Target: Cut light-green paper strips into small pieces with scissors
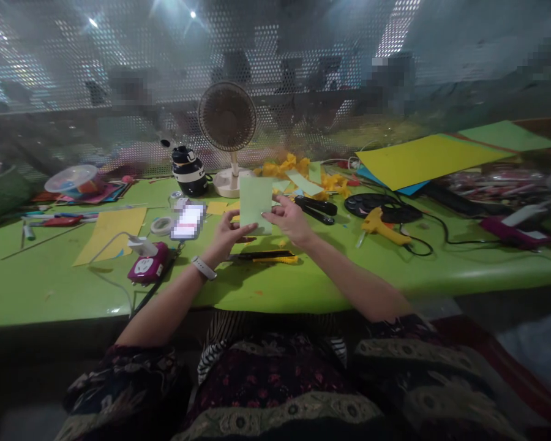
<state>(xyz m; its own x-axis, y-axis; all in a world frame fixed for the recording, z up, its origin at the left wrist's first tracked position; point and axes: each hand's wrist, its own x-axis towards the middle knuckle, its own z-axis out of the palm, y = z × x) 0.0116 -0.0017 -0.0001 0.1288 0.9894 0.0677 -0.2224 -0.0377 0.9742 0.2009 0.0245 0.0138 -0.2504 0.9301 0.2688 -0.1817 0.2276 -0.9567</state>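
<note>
I hold a small pale green paper rectangle [255, 201] upright above the green table [50, 288]. My left hand [227, 237] pinches its lower edge, thumb in front. My right hand [288, 219] grips its right side with the fingers curled round the edge. A yellow and black utility knife [264, 257] lies on the table just below both hands. A black stapler [316, 208] rests right of my right hand.
A yellow glue gun [379, 225] with its cord lies to the right. A small fan [228, 122], a black bottle [189, 171], a tape roll [161, 226], a pink device [147, 267], yellow paper [111, 231] and large coloured sheets [422, 160] surround the work spot.
</note>
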